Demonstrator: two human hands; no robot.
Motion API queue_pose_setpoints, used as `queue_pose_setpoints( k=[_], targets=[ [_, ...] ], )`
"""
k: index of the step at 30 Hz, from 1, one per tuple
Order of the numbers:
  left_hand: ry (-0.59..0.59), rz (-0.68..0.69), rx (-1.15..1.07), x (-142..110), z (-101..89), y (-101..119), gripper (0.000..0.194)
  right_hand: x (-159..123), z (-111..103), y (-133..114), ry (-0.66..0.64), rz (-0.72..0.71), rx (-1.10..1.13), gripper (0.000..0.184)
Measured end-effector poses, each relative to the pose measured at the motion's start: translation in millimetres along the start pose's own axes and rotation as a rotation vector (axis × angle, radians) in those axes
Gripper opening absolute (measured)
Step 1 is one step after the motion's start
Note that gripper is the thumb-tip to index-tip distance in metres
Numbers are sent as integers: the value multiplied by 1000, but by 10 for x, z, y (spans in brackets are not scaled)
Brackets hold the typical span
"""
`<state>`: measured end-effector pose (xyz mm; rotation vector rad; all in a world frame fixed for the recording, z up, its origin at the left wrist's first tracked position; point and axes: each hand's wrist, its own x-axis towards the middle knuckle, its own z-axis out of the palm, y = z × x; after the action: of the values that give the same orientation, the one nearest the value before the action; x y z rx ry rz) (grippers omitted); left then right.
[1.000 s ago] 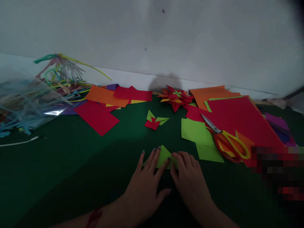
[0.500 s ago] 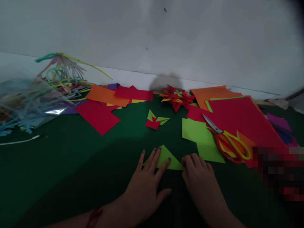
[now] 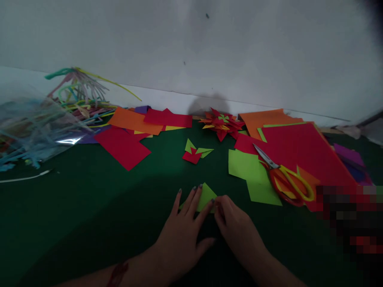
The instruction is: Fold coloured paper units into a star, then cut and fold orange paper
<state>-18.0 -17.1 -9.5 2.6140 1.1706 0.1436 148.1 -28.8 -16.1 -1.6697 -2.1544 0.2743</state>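
A green paper [image 3: 207, 194] folded into a triangle lies on the dark green table. My left hand [image 3: 184, 231] rests flat across it with the fingers spread, pressing it down. At the paper's right side, my right hand [image 3: 235, 221] is closed, its curled fingertips on the paper close to my left index finger; they hide the right corner. Just beyond lies a small folded piece of red and green paper [image 3: 194, 154]. Farther back sits a layered paper flower [image 3: 222, 123] in red, orange and green.
Scissors [image 3: 279, 171] with red and yellow handles lie at right on green squares [image 3: 243, 163] and a large red sheet [image 3: 293, 147]. Red paper [image 3: 124, 149] and orange paper [image 3: 136, 121] lie at back left. A clear bag [image 3: 44, 123] with pipe cleaners stands far left.
My right hand has moved left along the green paper, from its right corner to beside my left index finger. My left hand has stayed in place.
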Motion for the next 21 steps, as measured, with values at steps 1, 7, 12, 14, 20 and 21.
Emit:
queue_pose_setpoints(
  k=[1,7,12,14,20,21],
  targets=[
    [-1,2,3,2,-1,3,74,5,9,8,-6,-8,-24,14],
    [9,3,45,-14,6,-1,71,44,-10,9,-8,-10,-88,13],
    [55,-67,117,-190,3,-121,65,69,-66,-35,-37,40,-85,9],
    [79,-115,155,-298,12,-178,65,76,-99,-51,-52,47,-65,8],
    [178,-236,237,-492,49,-235,66,69,-179,-78,-130,76,-23,11],
    [205,-254,243,-487,35,-223,68,65,-180,-75,-135,83,-6,12]
  ],
)
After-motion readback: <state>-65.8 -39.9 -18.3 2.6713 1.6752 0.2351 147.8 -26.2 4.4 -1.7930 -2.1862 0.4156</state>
